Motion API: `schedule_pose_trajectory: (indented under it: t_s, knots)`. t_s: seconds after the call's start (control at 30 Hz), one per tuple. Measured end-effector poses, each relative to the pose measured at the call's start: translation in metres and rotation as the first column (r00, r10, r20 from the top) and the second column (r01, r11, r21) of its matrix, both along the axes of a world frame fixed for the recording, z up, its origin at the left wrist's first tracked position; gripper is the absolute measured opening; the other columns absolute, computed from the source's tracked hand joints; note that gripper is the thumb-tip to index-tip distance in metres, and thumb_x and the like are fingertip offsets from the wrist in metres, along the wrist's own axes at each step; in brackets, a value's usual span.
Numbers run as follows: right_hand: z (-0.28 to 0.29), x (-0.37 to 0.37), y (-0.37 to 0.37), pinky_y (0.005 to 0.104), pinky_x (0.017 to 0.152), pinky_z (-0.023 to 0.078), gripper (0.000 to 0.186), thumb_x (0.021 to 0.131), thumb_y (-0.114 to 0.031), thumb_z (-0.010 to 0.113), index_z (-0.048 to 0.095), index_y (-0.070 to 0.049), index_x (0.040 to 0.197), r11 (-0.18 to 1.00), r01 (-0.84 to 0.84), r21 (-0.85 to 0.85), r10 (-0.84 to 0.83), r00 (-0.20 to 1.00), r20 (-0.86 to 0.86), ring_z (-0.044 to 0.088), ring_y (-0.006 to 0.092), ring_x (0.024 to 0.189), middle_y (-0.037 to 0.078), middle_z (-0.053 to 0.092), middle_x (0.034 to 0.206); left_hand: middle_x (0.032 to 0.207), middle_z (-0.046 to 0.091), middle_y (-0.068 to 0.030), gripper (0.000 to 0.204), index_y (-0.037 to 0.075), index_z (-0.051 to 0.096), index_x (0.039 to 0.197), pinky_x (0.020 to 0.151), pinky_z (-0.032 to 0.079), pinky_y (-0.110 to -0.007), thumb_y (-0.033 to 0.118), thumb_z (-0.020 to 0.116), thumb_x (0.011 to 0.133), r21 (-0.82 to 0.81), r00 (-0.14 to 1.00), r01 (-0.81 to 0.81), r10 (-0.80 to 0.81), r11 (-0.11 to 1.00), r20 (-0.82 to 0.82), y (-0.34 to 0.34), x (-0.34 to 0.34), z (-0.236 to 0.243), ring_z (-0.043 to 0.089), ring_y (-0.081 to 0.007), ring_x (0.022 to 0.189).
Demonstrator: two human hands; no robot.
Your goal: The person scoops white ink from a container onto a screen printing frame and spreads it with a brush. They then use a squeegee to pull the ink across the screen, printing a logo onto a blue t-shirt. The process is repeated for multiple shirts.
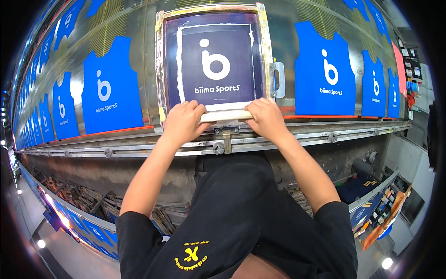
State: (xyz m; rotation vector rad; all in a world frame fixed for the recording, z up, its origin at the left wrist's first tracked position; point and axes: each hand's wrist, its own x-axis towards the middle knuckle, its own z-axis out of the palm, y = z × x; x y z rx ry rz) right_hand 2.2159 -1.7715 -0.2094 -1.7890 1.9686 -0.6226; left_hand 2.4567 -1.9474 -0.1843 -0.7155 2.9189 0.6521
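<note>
Both my hands grip a pale squeegee (226,115) at the near end of a screen-printing frame (160,56). My left hand (185,122) is closed around the squeegee's left end, thumb on the near side. My right hand (265,117) holds its right end in the same way. Inside the frame, the dark mesh (241,51) carries a white rounded emblem with lettering beneath. A white band runs along the squeegee's far side; whether it is ink or the blade, I cannot tell. What lies under the screen is hidden.
Blue sleeveless shirt panels (309,60) with white prints lie along the long table on both sides. A metal handle (279,80) sits on the frame's right side. Metal rails (186,149) with knobs edge the table near me. Stacked frames (162,218) stand behind, at lower left.
</note>
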Motion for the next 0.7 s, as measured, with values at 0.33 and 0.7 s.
schedule_pose_trajectory:
  t_s: [0.33,0.7]
  knots:
    - [0.005,-0.061,-0.063,0.0384,0.082,0.057,0.046,0.09,-0.044,0.085,0.079,0.0,0.102,0.872,0.063,0.485,-0.28,0.877,0.391,0.075,0.0261,0.091,0.017,0.078,0.096,0.081,0.077,-0.0215,0.076,0.006,0.085,0.1,0.08,0.06,-0.048,0.075,0.088,0.068,0.392,0.885,-0.025,-0.162,0.92,0.436,-0.095,-0.066,0.009,0.077,-0.0399,0.083]
    - [-0.052,-0.108,-0.054,0.0294,0.066,0.052,0.039,0.104,-0.031,0.075,0.072,0.002,0.123,0.543,0.805,0.241,-0.82,0.445,0.36,0.067,0.0133,0.074,0.007,0.073,0.091,0.088,0.075,-0.0136,0.051,0.008,0.078,0.095,0.076,0.058,-0.052,0.058,0.083,0.084,-0.135,0.996,0.08,-0.086,0.988,-0.039,-0.228,-0.142,-0.005,0.075,-0.0371,0.091]
